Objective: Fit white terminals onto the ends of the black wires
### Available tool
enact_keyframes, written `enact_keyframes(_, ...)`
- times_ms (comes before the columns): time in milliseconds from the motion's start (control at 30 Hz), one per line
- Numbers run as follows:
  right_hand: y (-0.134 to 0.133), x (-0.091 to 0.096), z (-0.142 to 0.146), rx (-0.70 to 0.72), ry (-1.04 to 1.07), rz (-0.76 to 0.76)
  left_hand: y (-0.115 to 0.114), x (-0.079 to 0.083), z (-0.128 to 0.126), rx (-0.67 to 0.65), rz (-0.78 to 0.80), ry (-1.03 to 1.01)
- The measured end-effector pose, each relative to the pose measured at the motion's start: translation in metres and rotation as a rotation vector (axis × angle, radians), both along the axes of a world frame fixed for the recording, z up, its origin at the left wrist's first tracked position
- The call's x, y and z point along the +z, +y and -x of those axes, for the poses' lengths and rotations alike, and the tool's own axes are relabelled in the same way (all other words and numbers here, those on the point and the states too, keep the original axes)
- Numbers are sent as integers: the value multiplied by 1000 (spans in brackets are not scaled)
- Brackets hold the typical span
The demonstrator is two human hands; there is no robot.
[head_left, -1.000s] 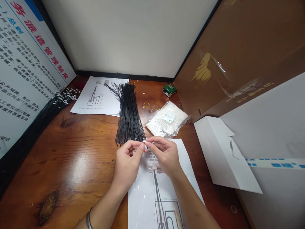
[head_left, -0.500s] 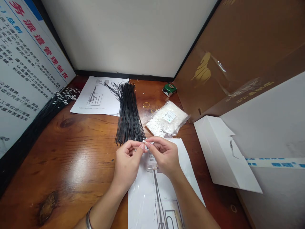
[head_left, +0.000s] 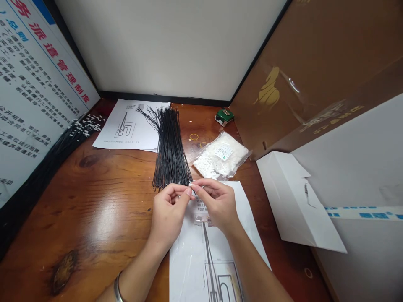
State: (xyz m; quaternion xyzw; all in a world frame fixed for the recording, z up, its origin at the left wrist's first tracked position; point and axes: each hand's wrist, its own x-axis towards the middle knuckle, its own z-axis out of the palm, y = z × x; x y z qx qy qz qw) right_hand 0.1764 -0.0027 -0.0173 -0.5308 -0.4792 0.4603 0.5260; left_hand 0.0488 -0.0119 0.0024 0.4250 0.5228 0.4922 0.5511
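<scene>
My left hand (head_left: 168,214) is closed in a pinch at the near end of a bundle of black wires (head_left: 171,147), apparently on one wire whose tip is mostly hidden by the fingers. Meeting it fingertip to fingertip, my right hand (head_left: 218,203) pinches a tiny white plastic connector housing (head_left: 190,184). Whether the wire sits inside the housing cannot be made out. Both hands are above the top of a printed drawing sheet (head_left: 185,268). Just beyond the right hand lies a clear bag of small white parts (head_left: 222,155).
Another printed sheet (head_left: 110,136) lies partly under the wires. Black wires with white ends (head_left: 83,128) run along the left board. A green tape measure (head_left: 224,116) and a yellow rubber band (head_left: 194,137) are at the back. A brown carton (head_left: 302,75) and white box (head_left: 292,201) bound the right side.
Both hands keep almost the same pinch. The right fingertips have shifted slightly around the white housing, and a bit of black now shows beneath it.
</scene>
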Motion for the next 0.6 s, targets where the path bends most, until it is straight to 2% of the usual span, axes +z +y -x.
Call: enact_keyframes(600, 0, 3, 1, 12, -7, -5, 0, 2, 0, 6, 18, -3)
